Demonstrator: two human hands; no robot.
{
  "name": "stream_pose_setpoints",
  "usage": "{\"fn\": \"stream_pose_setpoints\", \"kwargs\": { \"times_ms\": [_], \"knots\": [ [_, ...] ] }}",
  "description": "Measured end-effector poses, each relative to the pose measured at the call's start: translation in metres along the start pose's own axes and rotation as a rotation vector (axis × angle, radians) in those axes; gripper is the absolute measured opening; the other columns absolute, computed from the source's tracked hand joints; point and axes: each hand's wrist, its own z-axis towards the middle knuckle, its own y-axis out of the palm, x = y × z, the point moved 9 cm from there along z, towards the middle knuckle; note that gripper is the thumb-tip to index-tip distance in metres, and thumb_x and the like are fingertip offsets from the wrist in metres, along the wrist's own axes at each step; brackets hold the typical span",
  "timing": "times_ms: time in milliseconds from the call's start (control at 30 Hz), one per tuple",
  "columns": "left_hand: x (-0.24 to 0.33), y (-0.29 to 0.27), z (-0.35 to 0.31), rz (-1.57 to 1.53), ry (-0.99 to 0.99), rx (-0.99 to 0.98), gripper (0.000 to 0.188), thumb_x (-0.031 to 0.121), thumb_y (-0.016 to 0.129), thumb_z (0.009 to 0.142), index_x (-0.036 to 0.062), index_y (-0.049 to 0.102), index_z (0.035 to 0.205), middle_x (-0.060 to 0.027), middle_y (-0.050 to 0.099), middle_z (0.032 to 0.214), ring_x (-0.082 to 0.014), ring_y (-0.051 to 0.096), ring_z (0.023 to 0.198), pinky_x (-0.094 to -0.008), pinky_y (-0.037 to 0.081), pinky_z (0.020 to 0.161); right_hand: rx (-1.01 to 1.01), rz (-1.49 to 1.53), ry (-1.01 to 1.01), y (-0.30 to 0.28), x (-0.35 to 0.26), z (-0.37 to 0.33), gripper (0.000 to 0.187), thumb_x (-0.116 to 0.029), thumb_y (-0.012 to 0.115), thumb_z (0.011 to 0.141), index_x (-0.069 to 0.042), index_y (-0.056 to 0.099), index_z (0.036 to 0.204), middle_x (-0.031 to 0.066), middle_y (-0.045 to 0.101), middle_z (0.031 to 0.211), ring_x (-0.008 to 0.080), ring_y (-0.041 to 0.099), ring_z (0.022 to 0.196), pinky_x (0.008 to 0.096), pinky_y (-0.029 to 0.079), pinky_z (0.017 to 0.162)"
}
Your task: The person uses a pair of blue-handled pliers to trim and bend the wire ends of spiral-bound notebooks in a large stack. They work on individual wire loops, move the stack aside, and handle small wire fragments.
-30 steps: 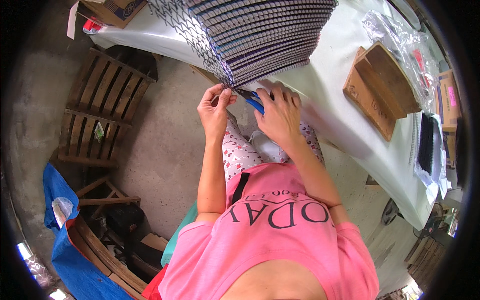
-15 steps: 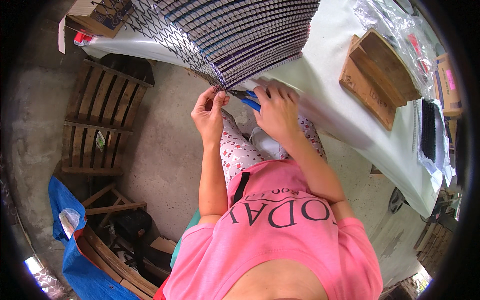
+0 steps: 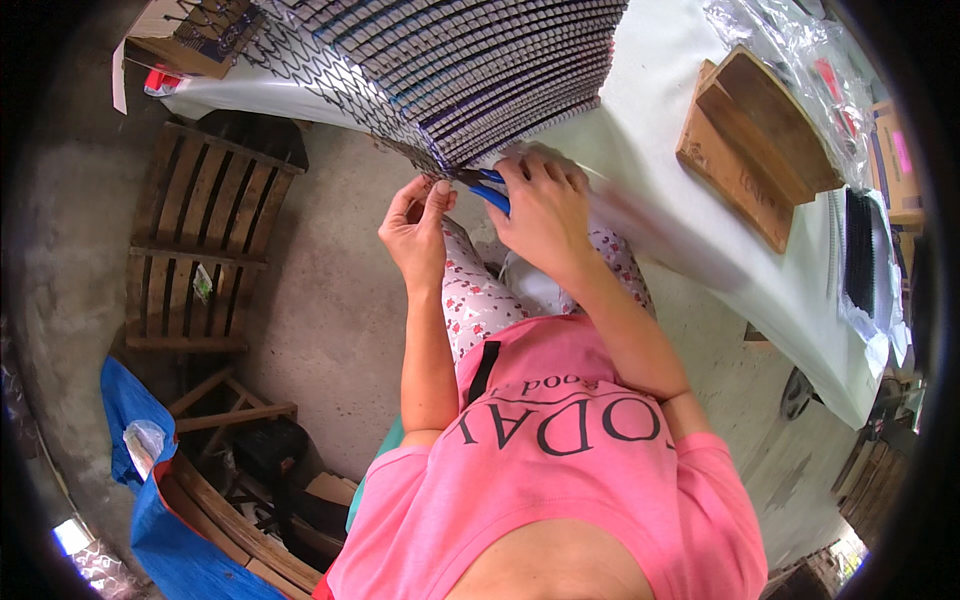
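A wide sheet of dark wire mesh (image 3: 480, 70), its right part filled with close rows of pale and dark strands, hangs over the edge of the white-covered table. Its near corner comes down between my hands. My left hand (image 3: 415, 220) pinches that corner, thumb against fingers. Blue-handled pliers (image 3: 488, 195) are gripped in my right hand (image 3: 545, 205), their dark jaws at the same corner, just right of my left fingertips. What exactly the jaws bite on is too small to make out.
On the white tabletop (image 3: 650, 130) at right stand a wooden angled block (image 3: 760, 150), clear plastic wrapping (image 3: 790, 60) and a black toothed strip (image 3: 860, 250). A slatted wooden rack (image 3: 200, 240) is at left, a cardboard box (image 3: 190, 40) at far left, blue cloth (image 3: 165, 500) at lower left.
The pliers and my right hand have shifted slightly left, and the jaws have come closer to my left fingertips. My left hand keeps its pinch; the mesh has shifted a little.
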Motion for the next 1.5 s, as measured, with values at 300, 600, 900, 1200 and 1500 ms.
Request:
{"fn": "stream_pose_setpoints", "kwargs": {
  "times_ms": [300,600,900,1200,1500],
  "knots": [
    [0.051,0.01,-0.035,0.605,0.616,0.081,0.016,0.003,0.067,0.082,-0.0042,0.063,0.095,-0.0097,0.064,0.081,-0.0138,0.064,0.073,-0.0251,0.053,0.066,-0.203,0.121,0.085,0.031,0.016,0.0,0.035,-0.02,0.067,0.069,-0.009,0.061,0.102,0.0118,0.062,0.085,0.0327,0.062,0.083,0.0452,0.046,0.078],
    [-0.013,0.011,-0.011,-0.819,-0.349,-0.092,0.032,0.012,0.043,0.087,0.0009,0.049,0.117,-0.0104,0.053,0.102,-0.0164,0.054,0.089,-0.0269,0.047,0.082,0.103,0.027,-0.015,-0.014,0.01,-0.004,0.044,-0.02,0.07,0.067,-0.012,0.059,0.108,0.0084,0.058,0.099,0.0269,0.053,0.093,0.0405,0.037,0.082],
    [0.03,0.014,0.001,0.415,0.436,0.09,0.017,0.013,0.064,0.086,-0.0004,0.055,0.092,-0.0018,0.049,0.068,-0.0096,0.043,0.056,-0.0232,0.036,0.051,0.075,0.022,0.002,-0.008,0.007,-0.002,0.046,-0.02,0.072,0.065,-0.012,0.058,0.109,0.0073,0.057,0.1,0.0269,0.053,0.095,0.041,0.037,0.083],
    [0.036,0.024,0.011,0.472,0.505,0.091,0.011,0.011,0.052,0.092,0.0003,0.05,0.091,-0.0098,0.051,0.063,-0.0192,0.05,0.055,-0.0297,0.042,0.052,0.138,0.01,-0.017,-0.014,0.008,-0.001,0.041,-0.023,0.071,0.066,-0.013,0.059,0.105,0.0069,0.055,0.096,0.0251,0.052,0.093,0.0432,0.036,0.081],
    [0.016,0.015,0.017,0.336,0.412,0.046,0.013,0.013,0.051,0.094,0.0005,0.049,0.09,-0.0039,0.049,0.064,-0.0116,0.044,0.055,-0.0259,0.039,0.051,0.04,-0.066,-0.052,-0.013,-0.007,0.005,0.037,-0.02,0.07,0.067,-0.014,0.059,0.102,0.0065,0.058,0.095,0.0267,0.056,0.091,0.0414,0.04,0.078]
  ]
}}
